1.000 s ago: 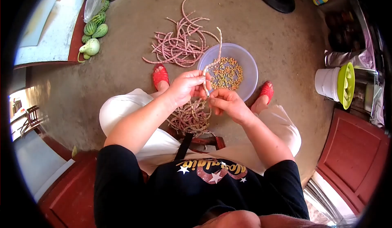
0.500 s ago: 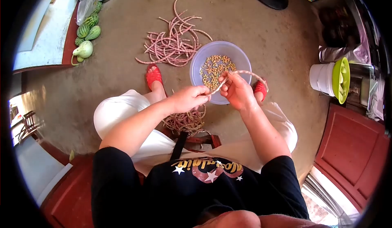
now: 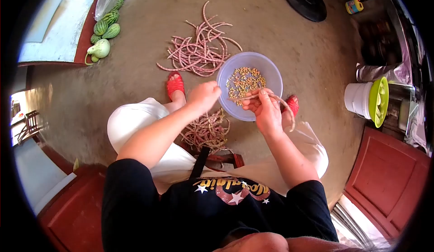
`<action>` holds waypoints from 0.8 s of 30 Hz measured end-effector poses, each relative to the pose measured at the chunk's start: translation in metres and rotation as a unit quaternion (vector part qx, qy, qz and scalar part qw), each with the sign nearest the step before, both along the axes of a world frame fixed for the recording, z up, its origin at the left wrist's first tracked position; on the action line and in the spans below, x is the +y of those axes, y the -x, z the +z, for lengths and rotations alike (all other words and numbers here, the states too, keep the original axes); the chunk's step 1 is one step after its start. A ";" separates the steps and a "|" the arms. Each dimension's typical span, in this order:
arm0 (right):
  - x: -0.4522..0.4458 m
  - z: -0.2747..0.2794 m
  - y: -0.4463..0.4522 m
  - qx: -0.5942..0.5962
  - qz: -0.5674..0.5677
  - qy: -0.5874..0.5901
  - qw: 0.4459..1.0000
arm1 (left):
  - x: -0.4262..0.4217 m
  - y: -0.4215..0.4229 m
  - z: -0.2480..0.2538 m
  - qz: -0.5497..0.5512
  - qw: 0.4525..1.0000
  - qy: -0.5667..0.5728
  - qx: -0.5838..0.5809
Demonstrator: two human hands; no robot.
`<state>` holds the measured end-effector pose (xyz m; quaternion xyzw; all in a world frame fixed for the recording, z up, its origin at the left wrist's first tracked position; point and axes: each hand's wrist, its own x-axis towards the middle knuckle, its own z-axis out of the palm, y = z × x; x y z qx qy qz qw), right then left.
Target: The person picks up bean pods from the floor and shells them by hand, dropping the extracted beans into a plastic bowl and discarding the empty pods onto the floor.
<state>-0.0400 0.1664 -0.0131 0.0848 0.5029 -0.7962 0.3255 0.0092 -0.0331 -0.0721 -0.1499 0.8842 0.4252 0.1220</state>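
My right hand (image 3: 266, 110) pinches a long, pinkish bean pod (image 3: 288, 109) above the near side of the bowl. One end of the pod points left over the bowl, and the other curves down past my wrist. My left hand (image 3: 205, 95) is slightly blurred and curled closed beside the bowl's left rim, apart from the pod. Whatever its fingers hold, if anything, is hidden. Loose speckled beans (image 3: 245, 79) lie in the pale purple plastic bowl (image 3: 273, 73). Below my left hand sits a tangled pile of shrivelled pods (image 3: 205, 132).
Beyond the bowl, whole long pods (image 3: 199, 53) lie heaped on the floor. Small watermelons (image 3: 101, 27) and a pale gourd (image 3: 100, 49) line the left side. A white bucket (image 3: 357, 99) with a green basin (image 3: 379, 102) stands right. A black round base (image 3: 305, 1) is at the back.
My left hand has let go of the pod and moved up and left. The pod stays in my right hand, its free end now hanging lower. The whole view has shifted slightly.
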 end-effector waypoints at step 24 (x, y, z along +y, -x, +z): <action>0.016 -0.033 0.011 -0.279 -0.054 0.099 0.954 | 0.015 -0.004 0.020 -0.080 0.948 -0.278 -0.129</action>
